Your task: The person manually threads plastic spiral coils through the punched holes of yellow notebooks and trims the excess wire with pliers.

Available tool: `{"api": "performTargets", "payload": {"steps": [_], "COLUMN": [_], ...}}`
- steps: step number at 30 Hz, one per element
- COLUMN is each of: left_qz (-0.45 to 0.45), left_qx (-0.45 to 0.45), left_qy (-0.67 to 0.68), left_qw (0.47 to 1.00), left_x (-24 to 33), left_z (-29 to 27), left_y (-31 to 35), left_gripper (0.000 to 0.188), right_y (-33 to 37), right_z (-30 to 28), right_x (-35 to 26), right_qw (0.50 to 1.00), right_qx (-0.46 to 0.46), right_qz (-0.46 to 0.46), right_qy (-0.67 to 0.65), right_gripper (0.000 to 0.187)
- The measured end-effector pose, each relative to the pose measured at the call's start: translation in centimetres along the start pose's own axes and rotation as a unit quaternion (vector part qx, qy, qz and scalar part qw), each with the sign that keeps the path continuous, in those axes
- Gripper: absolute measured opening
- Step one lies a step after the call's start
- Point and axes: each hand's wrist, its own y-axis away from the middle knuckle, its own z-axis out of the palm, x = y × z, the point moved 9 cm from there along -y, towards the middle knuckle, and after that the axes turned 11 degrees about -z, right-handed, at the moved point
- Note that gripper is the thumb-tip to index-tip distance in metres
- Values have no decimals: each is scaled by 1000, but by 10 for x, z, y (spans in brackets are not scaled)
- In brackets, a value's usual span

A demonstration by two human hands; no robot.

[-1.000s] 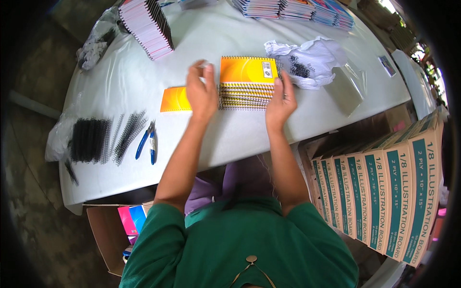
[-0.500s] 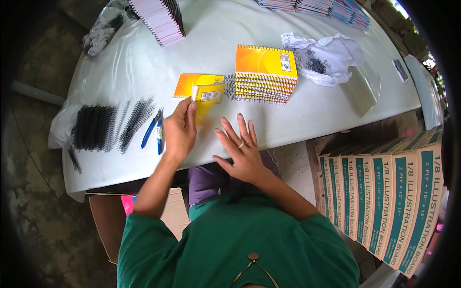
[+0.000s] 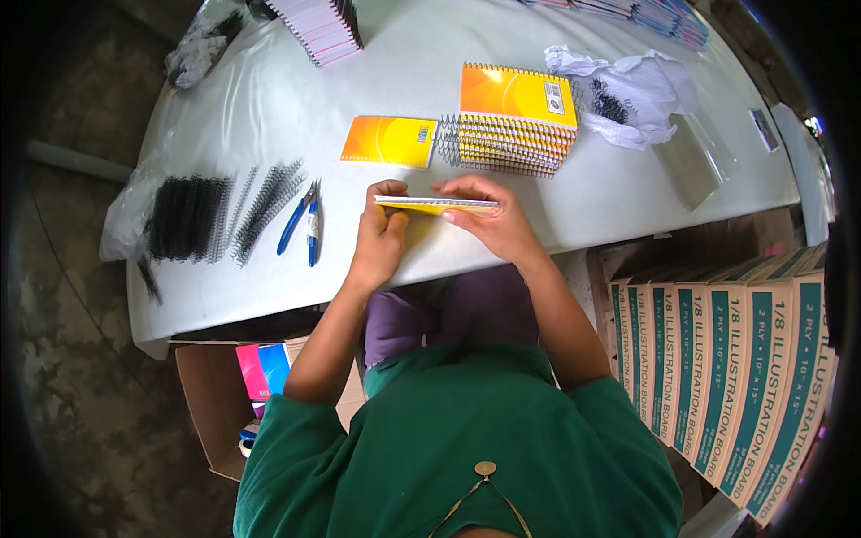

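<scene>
Between my two hands a small yellow notebook (image 3: 437, 205) is held edge-up above the near part of the table, its white page edges facing me. My left hand (image 3: 380, 240) grips its left end, and my right hand (image 3: 496, 221) pinches the right end with the thumb below and fingers behind. Just beyond lies an orange-and-yellow notebook (image 3: 387, 142), flat, with a row of holes along its near edge. To its right stands a stack of spiral-bound notebooks (image 3: 518, 94) with the same covers. A grey wire coil (image 3: 447, 134) lies between these two.
Blue-handled pliers (image 3: 300, 222) lie left of my hands, beside bunched black spiral coils (image 3: 188, 218). Crumpled white paper (image 3: 659, 85) with dark coils sits right of the stack. Bound notebooks (image 3: 314, 27) stand at the far left. Cartons (image 3: 717, 359) line the right; an open box (image 3: 208, 408) is below left.
The notebook in my left hand has turned from upright to level, edge toward me. My right hand, open before, has come up and closed on its right end. The view has shifted slightly.
</scene>
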Motion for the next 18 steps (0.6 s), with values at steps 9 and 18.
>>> {"api": "performTargets", "payload": {"steps": [9, 18], "left_qz": [53, -15], "left_qx": [350, 335], "left_qy": [-554, -442], "left_qw": [753, 832], "left_x": [24, 10], "left_z": [-153, -216], "left_y": [-23, -31], "left_gripper": [41, 38], "right_y": [0, -7], "right_z": [1, 5], "right_x": [9, -12], "right_qw": [995, 997], "right_qx": [-67, -60], "right_qz": [71, -34], "right_qy": [25, 28], "right_gripper": [33, 32]}}
